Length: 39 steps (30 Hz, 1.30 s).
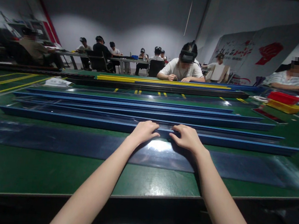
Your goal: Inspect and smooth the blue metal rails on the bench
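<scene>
A long blue channel-shaped strip (69, 119) lies across the green table in front of me. My left hand (145, 130) is closed over its near wall just left of the middle, thumb on the near side and fingertips hidden behind the edge. A short gap to the right, my right hand (187, 136) grips the same wall in mirror fashion. Between me and the strip, a flat clear plastic sheet (66, 142) stretches along the table under my wrists. More blue strips (219, 122) lie parallel just beyond.
Yellow strips (126, 79) and a dark strip (195, 92) lie farther back, before a seated co-worker (183, 67). To the right are a red bin (283, 98), a yellow bin (285, 107) and a phone-like dark slab (269, 116). A white packet (57, 82) sits left.
</scene>
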### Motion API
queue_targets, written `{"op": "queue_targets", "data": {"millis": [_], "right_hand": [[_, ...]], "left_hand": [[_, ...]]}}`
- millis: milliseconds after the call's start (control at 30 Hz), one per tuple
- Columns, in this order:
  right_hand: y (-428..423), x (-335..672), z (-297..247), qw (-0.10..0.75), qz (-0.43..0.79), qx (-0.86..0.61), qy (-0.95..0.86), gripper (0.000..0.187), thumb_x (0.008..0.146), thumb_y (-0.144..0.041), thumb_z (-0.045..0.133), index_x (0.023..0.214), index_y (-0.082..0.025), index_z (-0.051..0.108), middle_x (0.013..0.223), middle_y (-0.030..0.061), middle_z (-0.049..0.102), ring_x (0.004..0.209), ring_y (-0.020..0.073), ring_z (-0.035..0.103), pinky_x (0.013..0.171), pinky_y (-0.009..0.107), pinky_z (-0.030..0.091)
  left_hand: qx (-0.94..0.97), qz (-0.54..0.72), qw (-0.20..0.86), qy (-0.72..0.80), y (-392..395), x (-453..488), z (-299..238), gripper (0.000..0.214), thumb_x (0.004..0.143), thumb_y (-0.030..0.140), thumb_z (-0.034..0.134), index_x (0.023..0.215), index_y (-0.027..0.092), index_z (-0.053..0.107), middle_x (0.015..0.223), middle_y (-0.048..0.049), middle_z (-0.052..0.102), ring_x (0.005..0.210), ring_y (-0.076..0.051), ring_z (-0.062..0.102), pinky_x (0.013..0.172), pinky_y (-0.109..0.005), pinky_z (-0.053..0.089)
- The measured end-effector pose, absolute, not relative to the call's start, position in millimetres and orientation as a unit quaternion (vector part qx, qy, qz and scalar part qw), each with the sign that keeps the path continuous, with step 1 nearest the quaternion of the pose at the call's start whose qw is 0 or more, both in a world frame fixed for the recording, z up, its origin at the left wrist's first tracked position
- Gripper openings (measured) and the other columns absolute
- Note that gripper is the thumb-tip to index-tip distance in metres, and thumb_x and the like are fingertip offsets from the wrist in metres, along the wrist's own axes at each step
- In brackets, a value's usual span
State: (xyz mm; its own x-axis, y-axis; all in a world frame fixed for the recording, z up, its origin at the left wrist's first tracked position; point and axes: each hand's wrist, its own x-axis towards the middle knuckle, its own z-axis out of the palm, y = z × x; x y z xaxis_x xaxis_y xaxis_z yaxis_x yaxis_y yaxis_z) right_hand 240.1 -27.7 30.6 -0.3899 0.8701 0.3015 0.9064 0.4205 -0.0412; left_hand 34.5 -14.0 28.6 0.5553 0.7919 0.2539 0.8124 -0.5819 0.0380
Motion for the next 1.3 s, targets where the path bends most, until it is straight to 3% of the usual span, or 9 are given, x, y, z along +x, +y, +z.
{"op": "queue_targets", "data": {"millis": [667, 1300], "right_hand": [[-29.4, 239.4, 33.7, 0.114, -0.056, -0.547, -0.828, 0.036, 0.082, -0.041, 0.045, 0.103, -0.019, 0.065, 0.098, 0.0079, 0.066, 0.090, 0.0199, 0.060, 0.073, 0.026, 0.039], [-29.3, 241.3, 34.9, 0.128, -0.057, -0.550, -0.824, 0.038, 0.082, -0.044, 0.047, 0.104, -0.019, 0.064, 0.102, 0.0077, 0.066, 0.095, 0.0203, 0.058, 0.075, 0.026, 0.040]], "left_hand": [[-0.877, -0.100, 0.057, -0.466, -15.8, 35.3, 30.6, 0.025, 0.083, 0.043, 0.052, 0.095, 0.022, 0.061, 0.094, -0.0044, 0.066, 0.091, -0.019, 0.060, 0.070, -0.024, 0.044], [-0.883, -0.126, 0.032, -0.451, -14.5, 34.2, 27.8, 0.028, 0.082, 0.039, 0.054, 0.104, 0.022, 0.060, 0.107, -0.0034, 0.064, 0.100, -0.019, 0.057, 0.083, -0.027, 0.044]]}}
